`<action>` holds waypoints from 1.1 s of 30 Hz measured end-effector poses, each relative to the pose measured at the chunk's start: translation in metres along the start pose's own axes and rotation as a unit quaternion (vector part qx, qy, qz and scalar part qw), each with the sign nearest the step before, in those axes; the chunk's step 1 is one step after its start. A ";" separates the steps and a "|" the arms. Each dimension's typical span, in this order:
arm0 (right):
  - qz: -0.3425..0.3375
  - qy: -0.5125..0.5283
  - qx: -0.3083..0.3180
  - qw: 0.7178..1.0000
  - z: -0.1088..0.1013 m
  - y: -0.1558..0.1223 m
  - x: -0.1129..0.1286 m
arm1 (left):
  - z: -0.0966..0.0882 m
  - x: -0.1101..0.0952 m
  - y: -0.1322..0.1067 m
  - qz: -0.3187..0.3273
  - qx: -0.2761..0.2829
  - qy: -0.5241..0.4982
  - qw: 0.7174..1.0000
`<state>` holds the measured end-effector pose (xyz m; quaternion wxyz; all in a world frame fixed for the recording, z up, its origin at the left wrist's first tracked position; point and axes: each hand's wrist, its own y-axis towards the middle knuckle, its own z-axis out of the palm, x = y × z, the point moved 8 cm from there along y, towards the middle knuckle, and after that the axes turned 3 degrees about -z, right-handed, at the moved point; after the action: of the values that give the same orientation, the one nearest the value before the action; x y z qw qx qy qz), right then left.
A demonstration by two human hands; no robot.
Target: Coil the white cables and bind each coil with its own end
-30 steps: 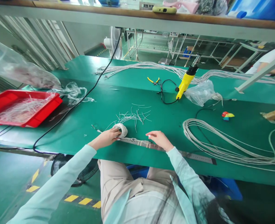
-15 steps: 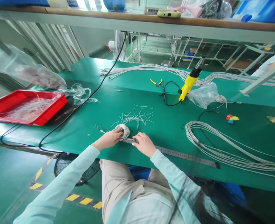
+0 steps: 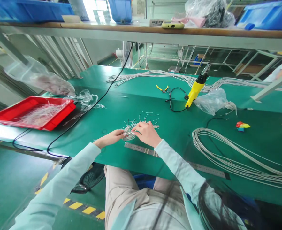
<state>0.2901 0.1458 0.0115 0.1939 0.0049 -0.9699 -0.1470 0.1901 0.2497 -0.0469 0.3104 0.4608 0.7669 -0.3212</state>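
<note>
My left hand [image 3: 112, 138] and my right hand [image 3: 147, 132] meet over a small coil of white wire [image 3: 129, 131] just above the green table [image 3: 112, 111]. Both hands have their fingers pinched on the coil. Several short cut pieces of white wire [image 3: 144, 119] lie scattered right behind the hands. A long steel ruler [image 3: 203, 169] lies flat along the table's near edge, in front of my hands and running off to the right.
A red tray [image 3: 33, 112] of wire scraps sits at the left, with crumpled clear plastic [image 3: 85, 97] and a black cable [image 3: 83, 111] beside it. Yellow pliers [image 3: 162, 88], a yellow-handled tool [image 3: 195, 89] and a plastic bag [image 3: 211, 100] lie behind. A large white cable bundle [image 3: 227, 153] fills the right.
My right hand slid left along the ruler to the coil. Both hands then lifted the coil off the ruler and moved it a little away from me.
</note>
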 end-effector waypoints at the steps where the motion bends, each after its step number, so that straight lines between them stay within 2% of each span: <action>1: -0.009 0.000 -0.006 1.000 -0.007 0.004 0.001 | -0.002 -0.006 -0.001 -0.005 0.004 -0.028 1.000; 4: -0.030 0.002 -0.022 0.999 -0.022 0.009 0.006 | -0.005 -0.022 -0.008 -0.020 0.015 -0.088 0.996; 7: -0.044 0.005 -0.029 0.999 -0.028 0.008 0.010 | -0.002 -0.031 -0.013 -0.038 0.022 -0.130 0.991; 17: -0.061 0.018 -0.025 0.998 -0.027 0.006 0.014 | 0.007 -0.031 -0.021 -0.067 0.015 -0.191 0.979; 24: -0.069 0.056 -0.036 0.995 -0.024 0.007 0.012 | 0.010 -0.031 -0.024 -0.055 0.040 -0.223 0.972; 33: -0.082 0.122 -0.055 0.988 -0.031 -0.004 0.006 | 0.012 -0.052 -0.034 -0.042 0.027 -0.301 0.952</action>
<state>0.2962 0.1327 0.0394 0.2983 0.0920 -0.9256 -0.2140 0.1818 0.2015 -0.0066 0.5005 0.3185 0.6475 -0.4783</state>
